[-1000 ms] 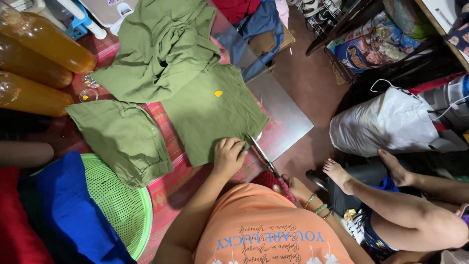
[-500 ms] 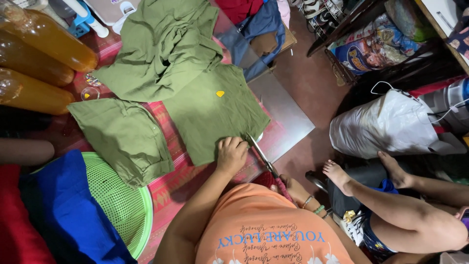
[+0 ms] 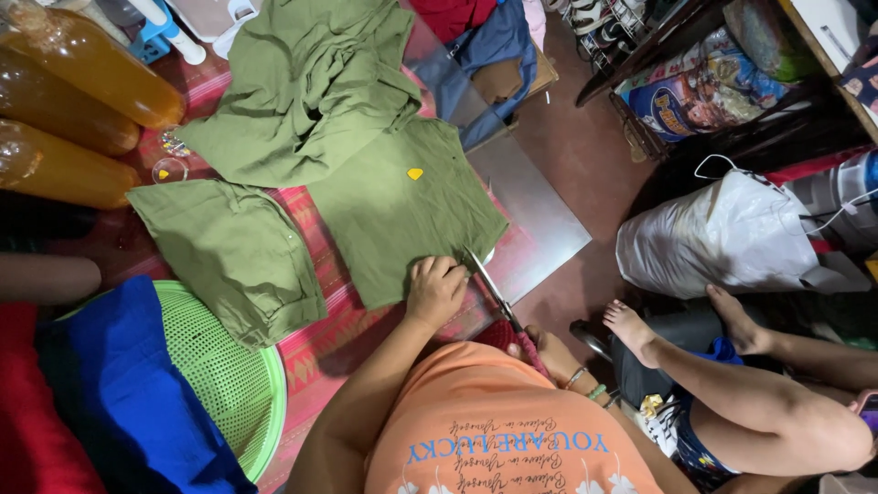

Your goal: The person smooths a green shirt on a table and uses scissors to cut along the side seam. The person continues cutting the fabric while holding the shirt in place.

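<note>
Nothing much has shifted: my left hand (image 3: 435, 288) still presses flat, ungrasping, on the green cloth panel (image 3: 402, 206) at the mat's near edge; right hand (image 3: 549, 352) grips scissors (image 3: 489, 291), mid-cut. Next, I'd advance the blades carefully along the hem.

1 cloth piece (image 3: 402, 215) lies on the mat (image 3: 320, 343), another piece (image 3: 233, 256) left of it, the basket (image 3: 233, 384) below, 3 bottles (image 3: 73, 119) far left.

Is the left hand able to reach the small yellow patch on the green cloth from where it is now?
Probably yes. The left hand rests on the near edge of the green cloth, and the yellow patch lies further up the same flat cloth with nothing between them.
</note>
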